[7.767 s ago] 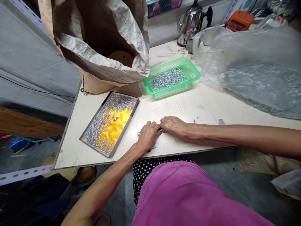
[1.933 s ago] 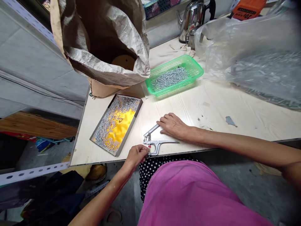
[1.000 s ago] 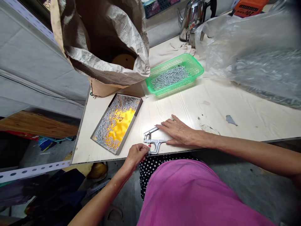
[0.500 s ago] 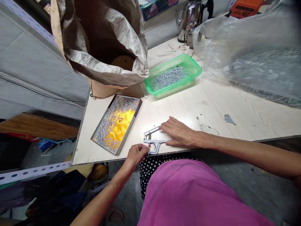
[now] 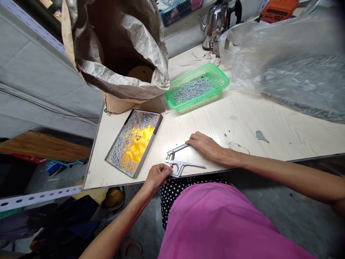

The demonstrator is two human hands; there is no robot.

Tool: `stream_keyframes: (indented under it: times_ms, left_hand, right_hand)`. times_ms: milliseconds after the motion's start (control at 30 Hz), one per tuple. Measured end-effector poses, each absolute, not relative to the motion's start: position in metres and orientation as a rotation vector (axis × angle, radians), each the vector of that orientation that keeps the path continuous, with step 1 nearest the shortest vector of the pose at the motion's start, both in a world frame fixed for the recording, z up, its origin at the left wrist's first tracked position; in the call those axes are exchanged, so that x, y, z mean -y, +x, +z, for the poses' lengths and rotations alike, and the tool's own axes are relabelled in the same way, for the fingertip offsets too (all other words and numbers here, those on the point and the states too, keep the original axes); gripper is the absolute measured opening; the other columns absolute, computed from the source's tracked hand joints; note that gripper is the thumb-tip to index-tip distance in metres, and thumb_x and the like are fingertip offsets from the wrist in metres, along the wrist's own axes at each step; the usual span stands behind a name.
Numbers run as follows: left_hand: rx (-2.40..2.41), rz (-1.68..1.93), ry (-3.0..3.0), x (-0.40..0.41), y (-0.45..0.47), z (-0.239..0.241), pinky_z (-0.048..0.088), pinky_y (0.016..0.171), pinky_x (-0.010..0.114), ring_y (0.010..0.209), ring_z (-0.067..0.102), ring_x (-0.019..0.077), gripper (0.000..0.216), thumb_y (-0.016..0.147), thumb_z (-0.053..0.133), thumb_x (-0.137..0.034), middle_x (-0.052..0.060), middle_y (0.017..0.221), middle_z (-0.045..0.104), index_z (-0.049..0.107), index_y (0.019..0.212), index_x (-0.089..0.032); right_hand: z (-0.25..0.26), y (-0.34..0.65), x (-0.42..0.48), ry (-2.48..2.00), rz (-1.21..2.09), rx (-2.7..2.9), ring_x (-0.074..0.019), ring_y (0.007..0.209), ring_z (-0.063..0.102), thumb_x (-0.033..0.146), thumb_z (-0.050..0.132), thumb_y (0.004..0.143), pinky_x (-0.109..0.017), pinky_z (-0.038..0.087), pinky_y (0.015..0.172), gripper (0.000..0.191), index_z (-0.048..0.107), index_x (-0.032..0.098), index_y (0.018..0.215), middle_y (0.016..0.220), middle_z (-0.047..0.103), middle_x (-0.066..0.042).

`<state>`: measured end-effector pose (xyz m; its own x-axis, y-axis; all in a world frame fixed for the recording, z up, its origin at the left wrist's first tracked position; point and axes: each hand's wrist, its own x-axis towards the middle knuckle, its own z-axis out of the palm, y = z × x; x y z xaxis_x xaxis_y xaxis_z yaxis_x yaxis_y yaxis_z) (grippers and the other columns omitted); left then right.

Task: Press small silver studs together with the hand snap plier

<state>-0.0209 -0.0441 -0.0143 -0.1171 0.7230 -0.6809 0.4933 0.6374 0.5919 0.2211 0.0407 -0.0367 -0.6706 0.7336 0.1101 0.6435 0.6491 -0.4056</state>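
Grey hand-press snap pliers (image 5: 185, 164) lie at the table's front edge, with a spring and a red-marked pin at the jaw. Their two handles spread apart toward the right. My left hand (image 5: 159, 173) pinches at the jaw, thumb and fingertips pressed together; whatever small piece they hold is hidden. My right hand (image 5: 206, 147) has its bent fingers closed around the tip of the upper handle, while the lower handle lies uncovered. Left of the pliers is a shallow metal tray (image 5: 147, 153) with many small silvery metal pieces over a yellow bottom.
A green plastic basket (image 5: 198, 104) of similar silvery pieces stands farther back. Beside it is a large open woven sack (image 5: 118, 84). A clear plastic bag (image 5: 296, 72) covers the right rear, and a metal kettle (image 5: 217, 25) stands behind. The table's edge (image 5: 121, 185) runs close to my body.
My right hand has moved off the lower handle, its fingers now drawn together at the upper handle's tip. The pliers' handles look wider apart. My left hand stays at the jaw.
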Motion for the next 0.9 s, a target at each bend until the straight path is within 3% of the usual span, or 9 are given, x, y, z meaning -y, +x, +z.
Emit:
stream_keyframes:
  times_ms: [133,233,367,467,633,767,900]
  left_hand:
    - [-1.771,0.244,0.965,0.044,-0.021,-0.012,0.029,0.04,0.02,0.038,0.04,0.0059,0.029,0.067,0.067,-0.041,-0.008,0.051,0.047,0.06,0.075,-0.014]
    - [-1.764,0.252,0.957,0.043,-0.021,-0.01,0.028,0.039,0.02,0.037,0.04,0.0058,0.03,0.066,0.067,-0.041,-0.008,0.051,0.047,0.06,0.075,-0.014]
    - [-1.753,0.275,0.94,0.043,-0.022,-0.01,0.026,0.038,0.02,0.037,0.039,0.0054,0.034,0.064,0.068,-0.045,-0.008,0.052,0.047,0.059,0.074,-0.014]
    - [-1.75,0.277,0.955,0.044,-0.022,-0.012,0.026,0.039,0.02,0.037,0.039,0.0058,0.037,0.063,0.069,-0.048,-0.007,0.052,0.048,0.059,0.074,-0.014]
    - [-1.767,0.221,1.034,0.048,-0.026,-0.01,0.032,0.042,0.022,0.041,0.044,0.0092,0.038,0.071,0.064,-0.052,-0.005,0.053,0.05,0.06,0.076,-0.014]
    - [-1.887,0.233,1.461,0.053,-0.03,0.002,0.048,0.062,0.03,0.064,0.06,0.0173,0.036,0.083,0.056,-0.049,0.003,0.073,0.062,0.065,0.091,-0.014]
    - [-1.744,0.281,2.059,0.049,-0.019,0.008,0.048,0.092,0.043,0.108,0.058,0.0268,0.043,0.085,0.062,-0.04,0.012,0.116,0.062,0.056,0.122,-0.017]
  right_hand:
    - [-0.038,0.219,-0.048,-1.085,0.537,2.625,-0.0228,0.09,0.051,0.013,0.04,0.096,-0.035,0.043,0.08,0.028,0.068,0.014,0.1,0.093,0.063,-0.01]
    - [-0.034,0.224,-0.043,-0.982,0.573,2.651,-0.024,0.092,0.05,0.025,0.046,0.097,-0.037,0.042,0.083,0.027,0.064,0.012,0.112,0.099,0.062,-0.012]
    - [-0.027,0.231,-0.023,-0.866,0.53,2.652,-0.0291,0.101,0.048,0.047,0.065,0.085,-0.045,0.041,0.087,0.064,0.046,0.013,0.136,0.115,0.057,-0.016]
    - [-0.025,0.232,-0.008,-0.875,0.506,2.641,-0.0305,0.102,0.047,0.04,0.065,0.084,-0.048,0.04,0.089,0.059,0.046,0.015,0.134,0.115,0.056,-0.016]
    - [-0.029,0.227,0.003,-0.912,0.581,2.534,-0.0274,0.098,0.047,0.021,0.057,0.089,-0.044,0.044,0.082,0.043,0.048,0.014,0.13,0.111,0.057,-0.015]
    - [-0.03,0.226,0.004,-0.916,0.603,2.513,-0.0273,0.099,0.048,0.019,0.059,0.087,-0.044,0.046,0.082,0.043,0.049,0.014,0.128,0.111,0.057,-0.014]
    - [-0.028,0.223,0.004,-0.934,0.583,2.53,-0.0277,0.099,0.049,0.019,0.058,0.086,-0.043,0.045,0.082,0.043,0.048,0.013,0.128,0.11,0.058,-0.014]
